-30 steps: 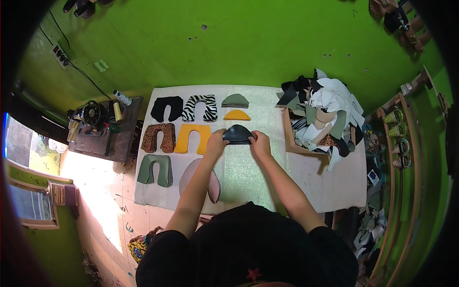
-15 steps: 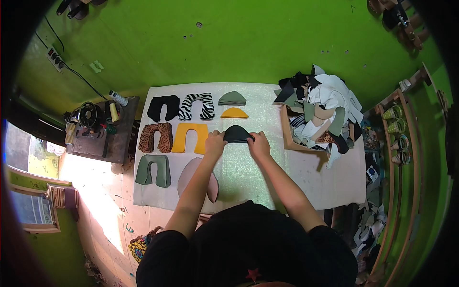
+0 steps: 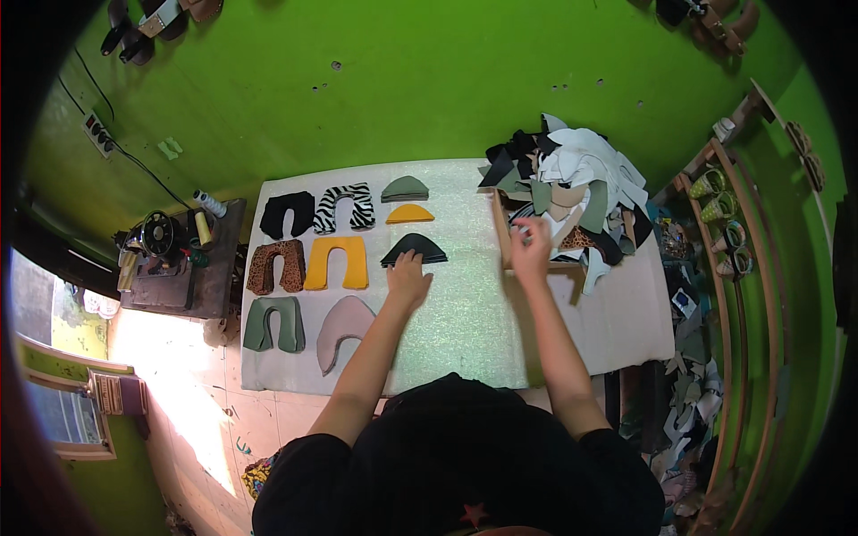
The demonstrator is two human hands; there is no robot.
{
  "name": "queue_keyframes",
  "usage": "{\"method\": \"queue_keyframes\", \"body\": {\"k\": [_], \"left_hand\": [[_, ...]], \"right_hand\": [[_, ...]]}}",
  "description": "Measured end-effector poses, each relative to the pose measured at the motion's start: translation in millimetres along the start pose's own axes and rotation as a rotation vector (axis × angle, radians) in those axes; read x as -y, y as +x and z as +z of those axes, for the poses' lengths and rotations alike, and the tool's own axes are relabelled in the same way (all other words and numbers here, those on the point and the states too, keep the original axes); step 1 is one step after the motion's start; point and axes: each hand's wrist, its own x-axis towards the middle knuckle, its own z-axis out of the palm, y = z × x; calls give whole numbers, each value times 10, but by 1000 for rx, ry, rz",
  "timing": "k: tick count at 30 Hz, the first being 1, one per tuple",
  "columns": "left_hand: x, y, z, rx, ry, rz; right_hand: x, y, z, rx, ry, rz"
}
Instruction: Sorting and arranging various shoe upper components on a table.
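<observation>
My left hand (image 3: 408, 278) lies with its fingers stretched onto the near edge of a small stack of black half-moon pieces (image 3: 416, 245). My right hand (image 3: 531, 247) is raised beside the left side of a box (image 3: 500, 234) heaped with scraps; its fingers are loosely bent and apart, with nothing visible in them. Behind the black stack lie yellow half-moon pieces (image 3: 410, 213) and a grey-green half-moon stack (image 3: 405, 188). Left of my left forearm, a pale pink curved piece (image 3: 342, 326) is partly hidden by that arm.
Arch-shaped stacks stand at left: black (image 3: 276, 217), zebra-striped (image 3: 358, 211), leopard-print (image 3: 262, 270), yellow (image 3: 321, 268), grey-green (image 3: 258, 326). White, black and green scraps (image 3: 585, 165) overflow the box. A sewing machine (image 3: 159, 234) stands left of the table; a wooden rack (image 3: 749, 330) stands right.
My right hand has left the black stack and moved right to the scrap box. My left hand has shifted to the stack's near edge. The view has moved slightly.
</observation>
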Motion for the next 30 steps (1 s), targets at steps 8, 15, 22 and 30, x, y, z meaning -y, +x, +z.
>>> {"method": "queue_keyframes", "body": {"k": [8, 15, 22, 30], "left_hand": [[-412, 146, -14, -19, -151, 93], [-1209, 273, 7, -194, -306, 411], [-1782, 586, -5, -212, -271, 478], [-2223, 902, 107, -85, -67, 513]], "right_hand": [[-373, 979, -830, -93, -579, 33], [-589, 1225, -1112, 164, -825, 63], [-712, 1568, -1366, -43, -551, 58], [-615, 1771, -1449, -63, 103, 86]]}}
